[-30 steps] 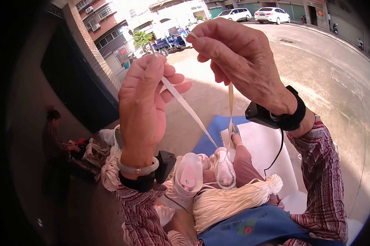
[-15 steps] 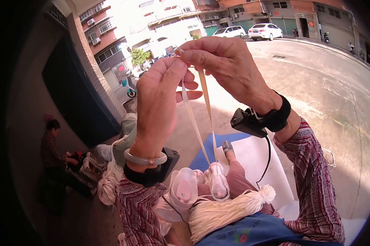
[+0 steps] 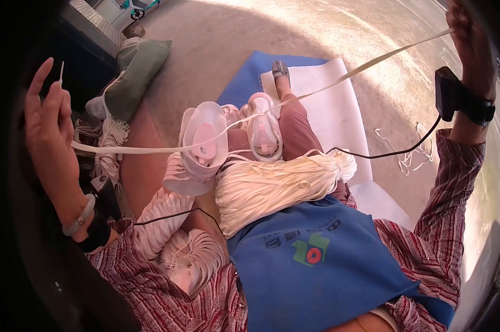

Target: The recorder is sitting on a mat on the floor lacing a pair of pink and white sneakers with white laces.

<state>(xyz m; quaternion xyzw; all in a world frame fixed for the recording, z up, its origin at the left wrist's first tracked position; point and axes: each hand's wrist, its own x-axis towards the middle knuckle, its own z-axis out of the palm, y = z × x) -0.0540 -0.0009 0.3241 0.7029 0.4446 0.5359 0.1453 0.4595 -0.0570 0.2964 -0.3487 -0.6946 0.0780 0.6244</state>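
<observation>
A cream shoelace (image 3: 338, 83) stretches between my hands and dips across a pale pink and white shoe upper (image 3: 264, 130) at my knees. My left hand (image 3: 49, 127), far out at the left, grips one length, with a thin lace tip poking up above its fingers. High at the right edge, my right hand (image 3: 474, 50) is closed on the other end, its fingers partly in shadow. Across my lap lies a thick bundle of cream shoelaces (image 3: 277, 185). Beside it stands another pale shoe piece (image 3: 203, 144) with a pink insole showing.
Nested shoe uppers (image 3: 192, 260) lie by my left thigh. A blue apron (image 3: 316, 265) covers my lap. A white sheet (image 3: 333, 116) lies under my foot, over a blue one. Loose laces (image 3: 408, 152) lie on the floor at right; a green sack (image 3: 136, 77) stands at left.
My hands have parted from together, up in front, to far left and far right, drawing the lace out wide. The view has tilted down toward my lap.
</observation>
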